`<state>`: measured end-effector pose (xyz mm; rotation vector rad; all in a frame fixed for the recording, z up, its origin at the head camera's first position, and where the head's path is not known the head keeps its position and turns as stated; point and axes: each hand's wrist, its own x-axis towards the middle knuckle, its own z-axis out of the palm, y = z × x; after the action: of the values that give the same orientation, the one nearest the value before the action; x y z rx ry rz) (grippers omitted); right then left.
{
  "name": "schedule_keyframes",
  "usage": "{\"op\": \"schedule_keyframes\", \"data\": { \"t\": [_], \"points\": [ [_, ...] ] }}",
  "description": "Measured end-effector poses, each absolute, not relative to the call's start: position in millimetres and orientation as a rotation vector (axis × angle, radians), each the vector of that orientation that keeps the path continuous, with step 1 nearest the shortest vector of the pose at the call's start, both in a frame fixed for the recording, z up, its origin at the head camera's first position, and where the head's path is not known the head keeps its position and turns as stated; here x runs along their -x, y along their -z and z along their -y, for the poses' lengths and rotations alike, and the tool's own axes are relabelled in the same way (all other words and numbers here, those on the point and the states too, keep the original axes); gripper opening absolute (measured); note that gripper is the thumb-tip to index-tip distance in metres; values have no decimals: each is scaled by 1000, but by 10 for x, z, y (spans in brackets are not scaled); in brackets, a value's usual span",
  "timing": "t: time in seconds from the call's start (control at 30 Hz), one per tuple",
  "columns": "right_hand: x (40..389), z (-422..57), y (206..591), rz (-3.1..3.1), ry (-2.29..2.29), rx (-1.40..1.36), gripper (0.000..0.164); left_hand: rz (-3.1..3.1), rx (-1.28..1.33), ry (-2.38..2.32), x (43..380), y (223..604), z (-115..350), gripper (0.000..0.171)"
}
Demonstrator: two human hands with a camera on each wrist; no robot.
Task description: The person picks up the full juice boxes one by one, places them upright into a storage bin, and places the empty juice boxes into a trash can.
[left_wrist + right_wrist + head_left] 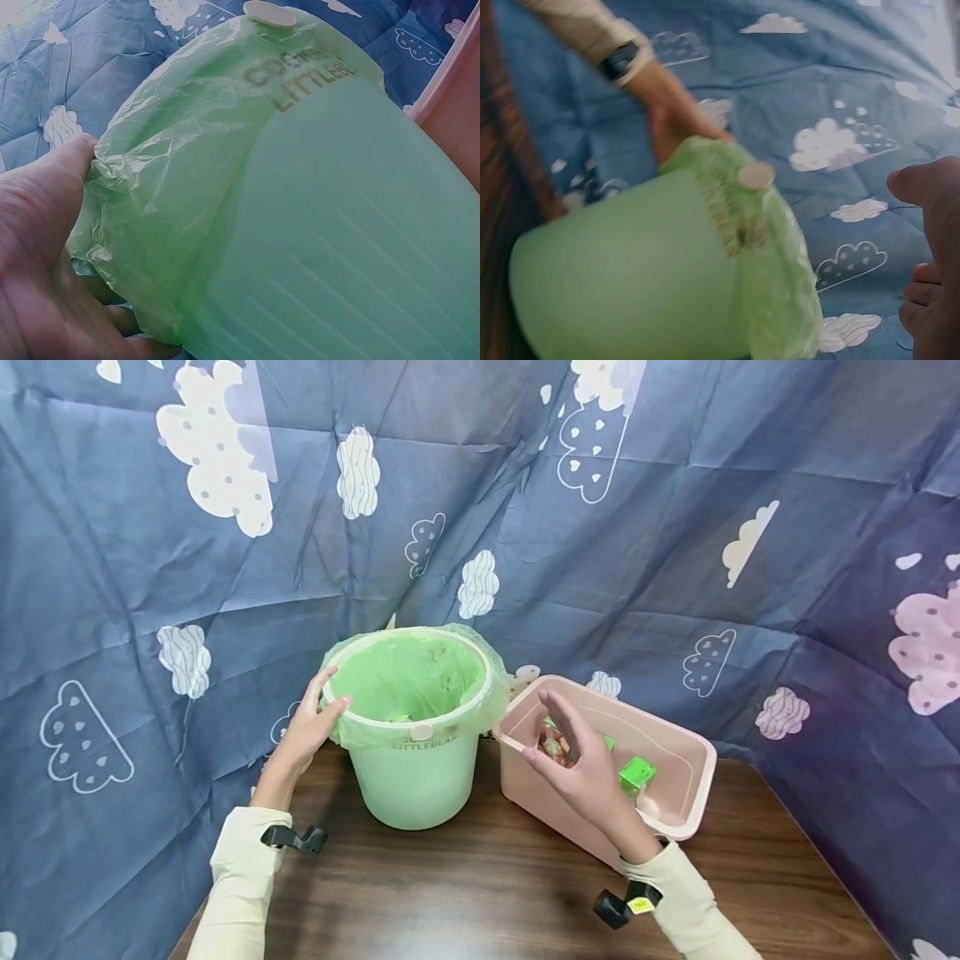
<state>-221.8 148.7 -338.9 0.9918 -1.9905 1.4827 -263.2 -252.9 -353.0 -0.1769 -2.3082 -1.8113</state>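
Observation:
A pale green trash bin (416,789) with a white rim stands left of centre, lined with a thin green plastic bag (187,142) folded over its edge. My left hand (309,727) grips the bin at the left of its rim, thumb on top and fingers outside against the bag. My right hand (588,768) hovers over a pink bin (525,785), thumb and fingers spread apart with nothing between them. Inside the pink bin lie a small bright green box (637,772) and a reddish packet (553,745), partly hidden by the hand.
Both bins stand side by side on a dark wood table (420,893). Behind and beside them hangs a blue cloth (420,568) with white clouds, close to the bins' far sides. A little green and white item (401,718) shows low inside the lined bin.

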Motion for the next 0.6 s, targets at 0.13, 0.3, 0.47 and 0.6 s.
{"op": "schedule_keyframes", "data": {
  "t": [0.13, 0.3, 0.47, 0.6],
  "points": [
    [2186, -1601, 3425, 2082, -1172, -1051, 84, 2321, 173, 1808, 2637, 3546, 2551, 75],
    [2158, -1714, 3465, 2099, -841, -1184, 78, 2350, 193, 1768, 2654, 3534, 2589, 75],
    [2125, -1801, 3423, 2089, -637, -1289, 75, 2417, 244, 1676, 2662, 3469, 2646, 76],
    [2106, -1833, 3378, 2060, -576, -1335, 74, 2489, 273, 1567, 2606, 3391, 2734, 80]
  ]
}}
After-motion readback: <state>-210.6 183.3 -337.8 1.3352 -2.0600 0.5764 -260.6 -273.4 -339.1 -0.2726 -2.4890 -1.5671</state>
